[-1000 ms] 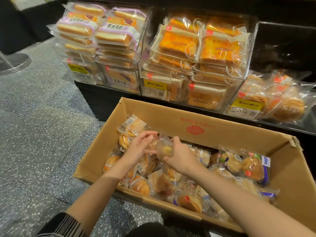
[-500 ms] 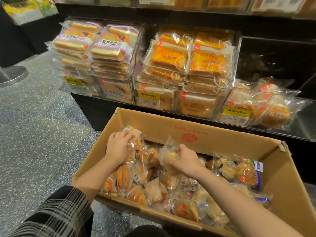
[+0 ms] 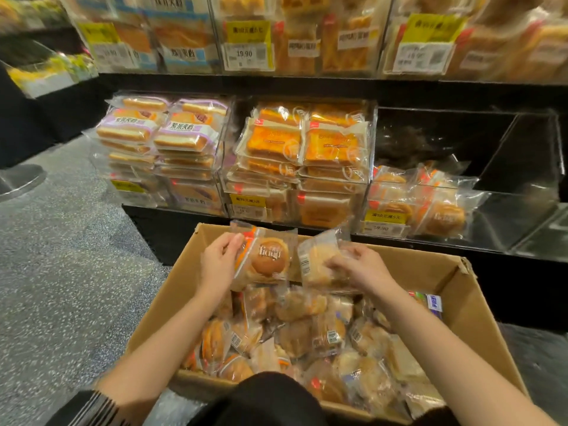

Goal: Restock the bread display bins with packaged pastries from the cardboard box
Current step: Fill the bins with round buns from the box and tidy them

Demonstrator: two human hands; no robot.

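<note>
Left hand [image 3: 218, 265] pinching a wrapped bun [image 3: 266, 259] by its left edge, thumb + fingers curled on the wrapper, printed side up. Right hand [image 3: 358, 267] curled over a second packet [image 3: 316, 261], barcode side showing, fingers pressing into the plastic. Both packets lifted just above the pile, near the far wall of the cardboard box [image 3: 461, 287], side by side and almost touching.

Below them, box packed w/ loose wrapped pastries [image 3: 307, 339], several layers by the look. So unloading prob. barely begun.

Beyond the box's far wall, low bin to the right [image 3: 504, 210] holding only a handful of the same round buns [image 3: 430, 204] at its left end, rest of it bare; likely the target. Straight beyond the box, bin of orange-wrapped cakes [image 3: 307, 149] stacked to the rim; further left, bin of purple-label sandwich breads [image 3: 166, 136] heaped full too. No topping up needed there, as far as visible.

Left to do: carry these two over to the low bin, then many more trips. Est. early stage, most of the work ahead.
</note>
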